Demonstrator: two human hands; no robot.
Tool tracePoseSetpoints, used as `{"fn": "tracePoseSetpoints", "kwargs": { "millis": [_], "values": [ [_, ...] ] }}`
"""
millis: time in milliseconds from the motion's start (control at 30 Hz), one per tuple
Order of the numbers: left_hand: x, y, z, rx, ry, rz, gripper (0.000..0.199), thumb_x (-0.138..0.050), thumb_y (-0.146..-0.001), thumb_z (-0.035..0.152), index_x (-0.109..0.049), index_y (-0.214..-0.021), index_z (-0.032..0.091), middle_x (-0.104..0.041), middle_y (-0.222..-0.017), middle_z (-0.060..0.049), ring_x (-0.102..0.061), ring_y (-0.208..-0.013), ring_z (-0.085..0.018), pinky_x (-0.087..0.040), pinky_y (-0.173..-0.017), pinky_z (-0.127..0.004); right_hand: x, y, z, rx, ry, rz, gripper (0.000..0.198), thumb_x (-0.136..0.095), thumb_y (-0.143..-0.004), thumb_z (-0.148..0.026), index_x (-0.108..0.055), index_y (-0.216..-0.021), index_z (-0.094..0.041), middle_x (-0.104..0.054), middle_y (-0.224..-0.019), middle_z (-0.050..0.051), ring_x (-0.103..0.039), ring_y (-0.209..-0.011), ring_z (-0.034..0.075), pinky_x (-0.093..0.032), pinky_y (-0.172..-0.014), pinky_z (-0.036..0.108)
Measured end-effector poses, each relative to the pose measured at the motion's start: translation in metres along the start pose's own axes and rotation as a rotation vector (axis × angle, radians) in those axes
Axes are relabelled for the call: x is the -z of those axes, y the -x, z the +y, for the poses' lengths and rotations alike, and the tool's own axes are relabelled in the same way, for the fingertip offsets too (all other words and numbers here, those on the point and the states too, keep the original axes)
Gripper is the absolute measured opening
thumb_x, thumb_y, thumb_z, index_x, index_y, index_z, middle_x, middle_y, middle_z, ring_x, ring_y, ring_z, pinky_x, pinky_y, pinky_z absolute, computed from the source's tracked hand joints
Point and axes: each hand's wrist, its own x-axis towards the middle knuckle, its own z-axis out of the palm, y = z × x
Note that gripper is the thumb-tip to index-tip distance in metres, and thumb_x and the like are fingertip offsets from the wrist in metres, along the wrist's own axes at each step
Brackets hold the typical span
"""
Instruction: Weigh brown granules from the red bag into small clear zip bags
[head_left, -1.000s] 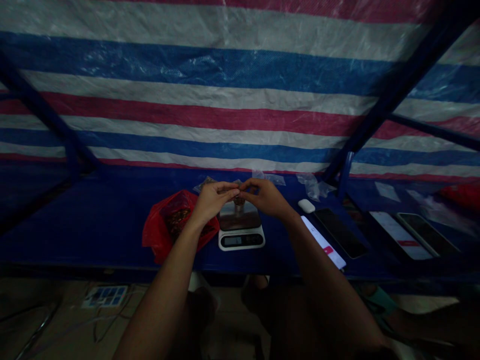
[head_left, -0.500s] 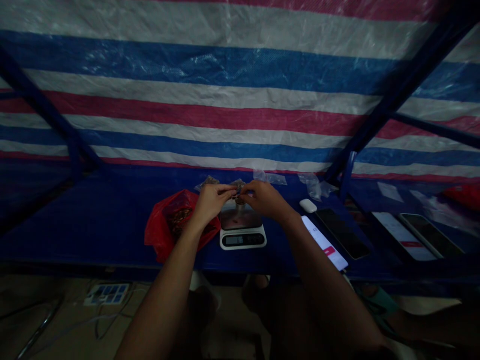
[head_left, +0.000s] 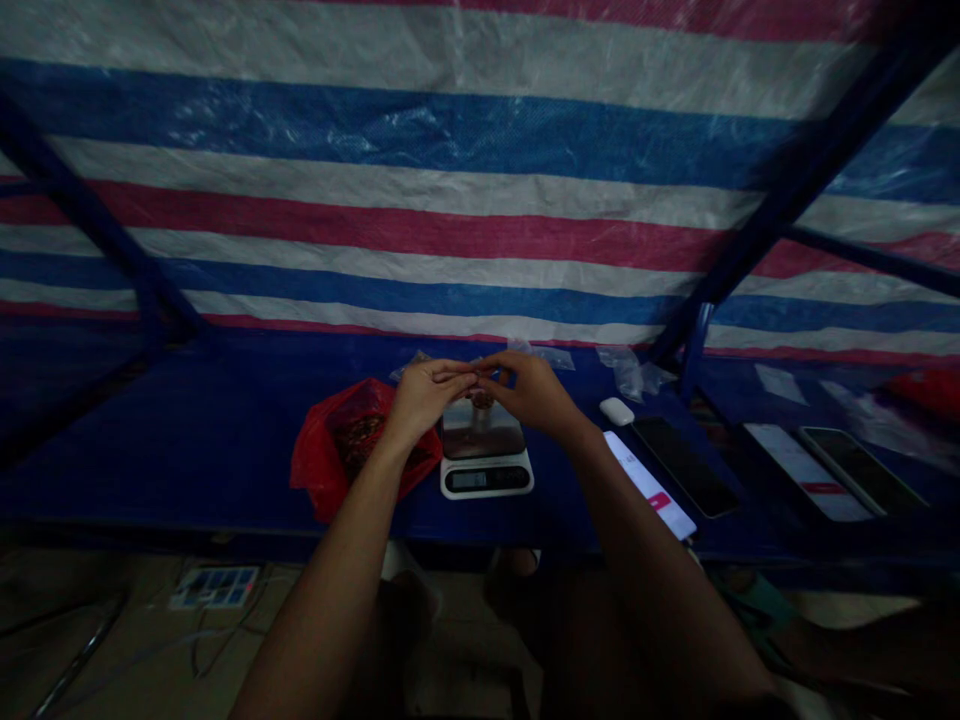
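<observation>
My left hand (head_left: 426,398) and my right hand (head_left: 534,390) meet above a white kitchen scale (head_left: 486,482) with a lit display. Their fingertips are pinched together along the top of a small plastic bag (head_left: 481,402), which has brown bits in it. It hangs or rests over the scale's metal plate; I cannot tell whether they touch. Left of the scale, partly behind my left forearm, a red plastic bag (head_left: 315,450) stands open with brown dried pieces (head_left: 356,438) inside. Another small clear bag (head_left: 405,365) lies behind my left hand, partly hidden.
Clear plastic bags (head_left: 628,372) lie along the back of the blue table (head_left: 187,440). To the right are a white earphone case (head_left: 616,411), a lit phone (head_left: 651,488) and a dark phone (head_left: 686,465). Blue posts (head_left: 780,200) stand before a striped sheet (head_left: 450,240).
My fingers have come closer together along the bag's top, and my right hand has risen slightly. The scale and the red bag stay in place.
</observation>
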Motion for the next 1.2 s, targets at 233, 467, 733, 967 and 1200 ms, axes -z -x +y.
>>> {"fn": "tracePoseSetpoints", "kwargs": {
  "millis": [233, 467, 733, 967, 1200],
  "values": [
    [-0.003, -0.002, -0.002, 0.028, 0.117, -0.035, 0.049, -0.088, -0.07, 0.036, -0.069, -0.108, 0.013, -0.081, -0.098, -0.01, -0.077, -0.088, -0.022, -0.061, -0.088, -0.038, 0.0, 0.0, 0.004, 0.041, -0.015, 0.029, 0.025, -0.074, -0.084, -0.012, -0.076, -0.108, -0.017, -0.077, -0.1, 0.007, -0.066, -0.076, 0.015, -0.05, -0.073, 0.028],
    [0.0, -0.004, -0.009, 0.08, 0.114, -0.086, 0.046, -0.089, -0.069, 0.036, -0.073, -0.105, 0.012, -0.08, -0.1, -0.01, -0.077, -0.089, -0.019, -0.059, -0.094, -0.037, 0.001, 0.001, 0.006, 0.078, 0.048, -0.059, 0.016, -0.072, -0.086, -0.013, -0.079, -0.099, -0.018, -0.077, -0.094, 0.006, -0.068, -0.078, 0.016, -0.048, -0.073, 0.027],
    [-0.002, -0.001, -0.005, 0.095, 0.141, -0.045, 0.047, -0.091, -0.066, 0.036, -0.077, -0.103, 0.012, -0.081, -0.096, -0.009, -0.076, -0.088, -0.019, -0.059, -0.094, -0.036, -0.002, 0.003, 0.004, 0.04, -0.051, -0.077, 0.013, -0.071, -0.088, -0.017, -0.077, -0.099, -0.017, -0.078, -0.085, 0.004, -0.069, -0.073, 0.015, -0.05, -0.067, 0.025],
    [-0.003, -0.001, -0.003, 0.096, 0.137, -0.027, 0.047, -0.093, -0.063, 0.035, -0.078, -0.102, 0.012, -0.081, -0.096, -0.01, -0.076, -0.088, -0.021, -0.06, -0.092, -0.039, -0.003, 0.004, 0.008, -0.051, -0.27, -0.08, 0.013, -0.068, -0.089, -0.023, -0.075, -0.098, -0.016, -0.079, -0.082, 0.005, -0.075, -0.075, 0.017, -0.057, -0.07, 0.027],
    [0.0, 0.001, 0.0, 0.072, 0.029, -0.016, 0.036, -0.09, -0.066, 0.03, -0.078, -0.096, 0.013, -0.08, -0.086, -0.008, -0.075, -0.079, -0.018, -0.061, -0.083, -0.035, 0.002, 0.005, 0.014, -0.076, -0.267, -0.088, 0.013, -0.069, -0.086, -0.022, -0.077, -0.094, -0.017, -0.079, -0.085, 0.006, -0.074, -0.077, 0.018, -0.057, -0.071, 0.028]
  ]
}}
